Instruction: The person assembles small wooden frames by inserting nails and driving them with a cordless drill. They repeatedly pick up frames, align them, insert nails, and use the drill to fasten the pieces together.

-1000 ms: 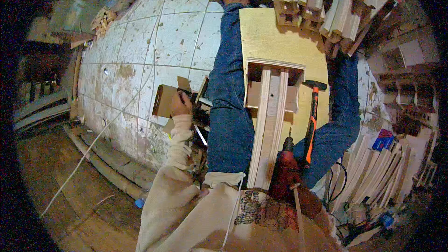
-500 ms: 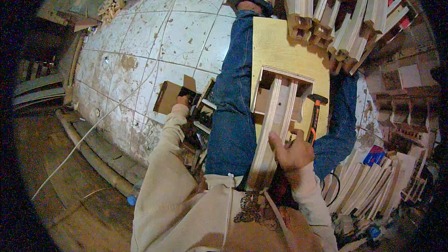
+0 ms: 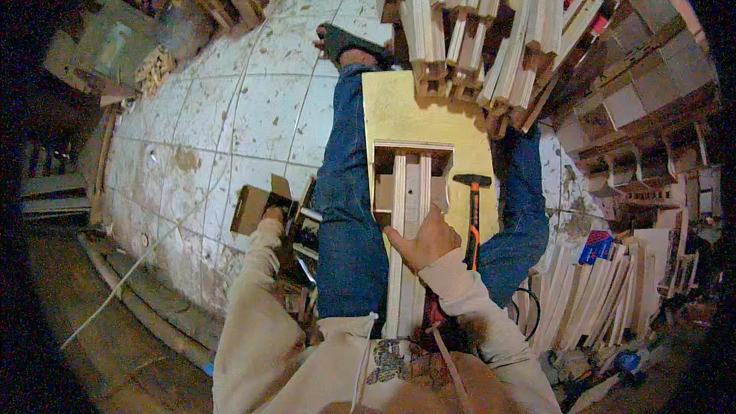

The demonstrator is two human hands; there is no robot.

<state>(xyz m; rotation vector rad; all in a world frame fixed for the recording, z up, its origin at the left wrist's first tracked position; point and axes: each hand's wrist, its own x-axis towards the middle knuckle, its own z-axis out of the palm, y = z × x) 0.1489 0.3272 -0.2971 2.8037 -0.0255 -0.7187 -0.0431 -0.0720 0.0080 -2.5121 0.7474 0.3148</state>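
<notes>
My left hand [image 3: 271, 215] reaches into a small cardboard box [image 3: 247, 211] on the floor beside my left leg; its fingers are hidden there. Across my lap and a yellow board [image 3: 429, 111] lies a long wooden channel piece [image 3: 412, 211] with two layered rails, its near end against my sweatshirt. The far end sits inside a three-sided wooden frame [image 3: 414, 144]. My right hand [image 3: 429, 244] is closed over the channel, thumb on the left rail and fingers toward the right one. To its right rests a hammer [image 3: 474, 215] with a black head and orange-black handle.
Stacked wooden channel pieces [image 3: 460, 23] stand beyond the board. More wooden strips [image 3: 583, 299] lean at the right, with a blue box [image 3: 596, 247] on them. Dark trays [image 3: 307, 218] sit by my left leg. A pale cord [image 3: 146, 261] crosses the tiled floor.
The view has swung, so the scene sits further left and lower. My right hand has moved from the channel's right side onto its top. My left hand stays at the cardboard box.
</notes>
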